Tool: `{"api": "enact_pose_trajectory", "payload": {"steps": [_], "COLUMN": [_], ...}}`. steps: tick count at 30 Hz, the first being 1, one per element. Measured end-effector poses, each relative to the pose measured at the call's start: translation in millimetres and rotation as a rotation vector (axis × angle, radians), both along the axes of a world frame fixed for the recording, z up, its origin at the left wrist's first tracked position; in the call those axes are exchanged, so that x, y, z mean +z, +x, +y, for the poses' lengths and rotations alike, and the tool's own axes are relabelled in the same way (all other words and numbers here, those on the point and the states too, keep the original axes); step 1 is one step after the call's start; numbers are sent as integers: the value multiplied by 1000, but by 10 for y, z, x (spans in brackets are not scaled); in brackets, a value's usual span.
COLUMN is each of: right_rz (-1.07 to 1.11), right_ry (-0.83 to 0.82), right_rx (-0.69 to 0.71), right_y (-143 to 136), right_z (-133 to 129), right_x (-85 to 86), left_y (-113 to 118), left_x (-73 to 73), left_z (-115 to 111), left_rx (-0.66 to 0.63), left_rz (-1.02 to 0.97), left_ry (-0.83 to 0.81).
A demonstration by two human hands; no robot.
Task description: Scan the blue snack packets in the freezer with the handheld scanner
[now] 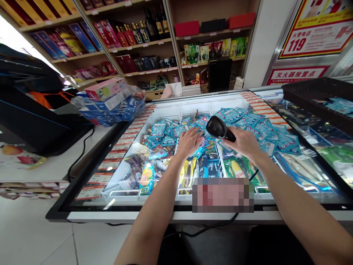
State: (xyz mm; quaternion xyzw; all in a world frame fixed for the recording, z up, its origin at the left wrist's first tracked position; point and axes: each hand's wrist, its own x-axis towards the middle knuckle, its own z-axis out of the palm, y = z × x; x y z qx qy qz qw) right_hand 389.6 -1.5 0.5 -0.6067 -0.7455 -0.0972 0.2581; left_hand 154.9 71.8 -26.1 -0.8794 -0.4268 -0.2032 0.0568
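Observation:
My right hand (245, 142) grips a black handheld barcode scanner (216, 127), its head turned to the left and its cord trailing toward me. My left hand (189, 143) lies palm down with its fingers stretched out over small blue packets. Those on the left form a loose pile of blue packets (159, 130) on the freezer's glass top. A larger spread of blue packets (257, 127) lies behind and to the right of the scanner. Under the glass, wrapped ice creams (147, 176) fill white wire baskets. What lies directly beneath my left palm is hidden.
A plastic-wrapped stack of boxes (110, 101) stands beyond the freezer's left edge, near a black checkout machine (24, 110). At right, a dark tray (322, 99) holds more blue packets. A black cable (204, 233) hangs along the front edge. Stocked shelves (143, 44) rise behind.

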Motion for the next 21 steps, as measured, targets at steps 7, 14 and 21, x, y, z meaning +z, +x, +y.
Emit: {"api": "enact_pose_trajectory", "payload": {"steps": [7, 14, 21], "right_rz": [7, -1, -15], "right_ry": [3, 3, -4], "right_rx": [-6, 1, -6], "right_y": [3, -3, -3], "right_z": [12, 0, -7], "right_x": [-14, 0, 1], "left_y": [-7, -50, -103], "left_x": [-25, -92, -129], "left_z": [26, 101, 188], "left_rx": [100, 58, -23], "left_rz": [-68, -165, -269], "left_ry": [37, -16, -32]}}
